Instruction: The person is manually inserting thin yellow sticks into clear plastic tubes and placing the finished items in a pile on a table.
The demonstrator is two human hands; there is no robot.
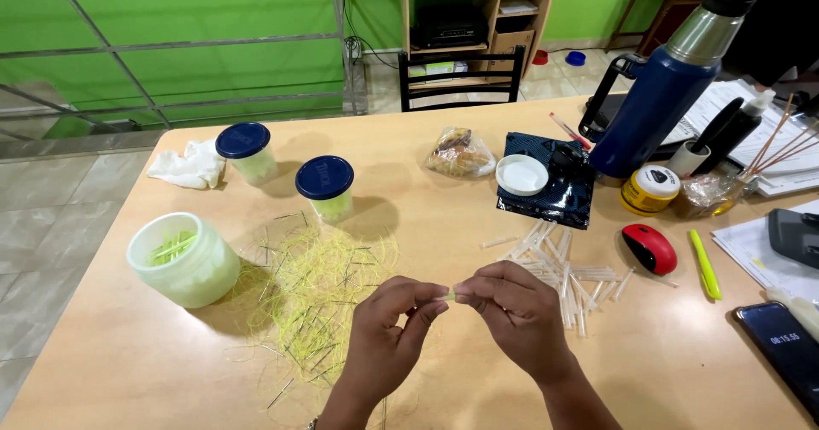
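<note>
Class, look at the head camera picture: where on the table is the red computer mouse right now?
The red computer mouse lies on the right side of the wooden table, just right of the scattered clear tubes, left of the yellow-green highlighter and below the small yellow jar.

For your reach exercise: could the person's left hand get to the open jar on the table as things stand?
Probably yes. The open jar stands on the left hand's side with only loose yellow fibres lying between, though both hands pinch a small tube.
</note>
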